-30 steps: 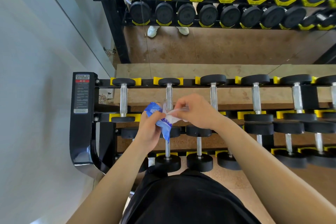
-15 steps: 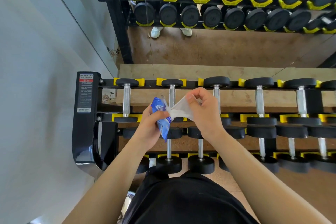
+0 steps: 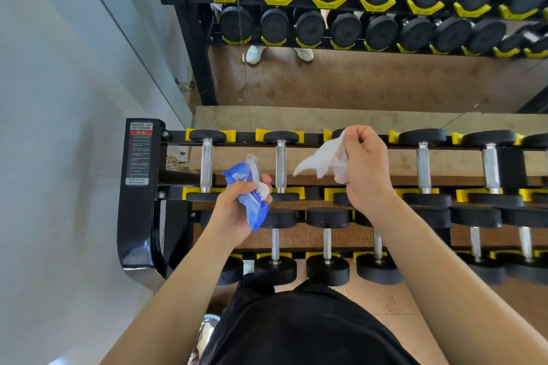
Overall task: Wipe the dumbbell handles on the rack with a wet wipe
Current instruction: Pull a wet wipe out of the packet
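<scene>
A black rack (image 3: 139, 195) with yellow cradles holds two rows of black dumbbells with steel handles. My left hand (image 3: 237, 210) grips a blue wet wipe packet (image 3: 247, 190) in front of the upper row, between the first handle (image 3: 206, 163) and the second handle (image 3: 280, 163). My right hand (image 3: 363, 169) pinches a white wet wipe (image 3: 321, 161), fully out of the packet and hanging loose above the third dumbbell, which it hides. The wipe touches no handle.
A mirror behind the rack reflects the dumbbells (image 3: 311, 27) and a pair of white shoes (image 3: 255, 53). A pale wall (image 3: 59, 127) closes the left side. More dumbbells (image 3: 424, 166) run to the right. The lower row (image 3: 326, 246) sits near my black shirt.
My right hand has pulled the wipe clear of the packet and moved up and right. My left hand has stayed low with the packet.
</scene>
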`<state>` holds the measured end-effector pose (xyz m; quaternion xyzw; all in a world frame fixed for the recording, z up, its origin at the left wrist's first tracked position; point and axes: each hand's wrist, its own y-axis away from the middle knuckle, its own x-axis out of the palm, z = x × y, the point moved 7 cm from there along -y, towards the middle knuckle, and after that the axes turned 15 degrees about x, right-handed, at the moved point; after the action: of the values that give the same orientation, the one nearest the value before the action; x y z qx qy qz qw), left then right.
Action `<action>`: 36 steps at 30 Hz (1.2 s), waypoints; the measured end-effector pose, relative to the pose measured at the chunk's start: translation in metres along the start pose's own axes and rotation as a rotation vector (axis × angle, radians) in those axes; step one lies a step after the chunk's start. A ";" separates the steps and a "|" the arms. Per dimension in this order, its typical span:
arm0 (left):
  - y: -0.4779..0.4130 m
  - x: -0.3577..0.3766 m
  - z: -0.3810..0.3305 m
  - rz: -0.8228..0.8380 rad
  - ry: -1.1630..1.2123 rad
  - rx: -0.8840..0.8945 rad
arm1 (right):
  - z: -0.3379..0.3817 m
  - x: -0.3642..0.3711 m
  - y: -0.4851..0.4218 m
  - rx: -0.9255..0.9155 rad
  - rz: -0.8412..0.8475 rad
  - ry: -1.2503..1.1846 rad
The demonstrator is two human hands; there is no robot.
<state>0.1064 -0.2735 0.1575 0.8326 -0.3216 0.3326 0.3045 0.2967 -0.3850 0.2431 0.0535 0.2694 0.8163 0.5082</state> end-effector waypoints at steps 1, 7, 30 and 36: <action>0.000 0.003 -0.002 0.023 0.014 0.010 | -0.003 0.004 0.000 0.037 0.047 0.004; -0.001 0.016 -0.005 0.130 0.018 0.009 | -0.026 0.040 0.019 0.125 0.395 0.408; 0.018 -0.030 -0.031 -0.241 -0.501 0.164 | -0.074 0.107 0.018 0.145 0.629 0.605; 0.023 -0.053 -0.056 -0.346 -0.721 0.380 | -0.082 0.133 0.029 0.183 0.845 0.544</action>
<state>0.0394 -0.2299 0.1579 0.9782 -0.1962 0.0186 0.0654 0.1803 -0.3126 0.1632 -0.0124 0.4170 0.9080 0.0384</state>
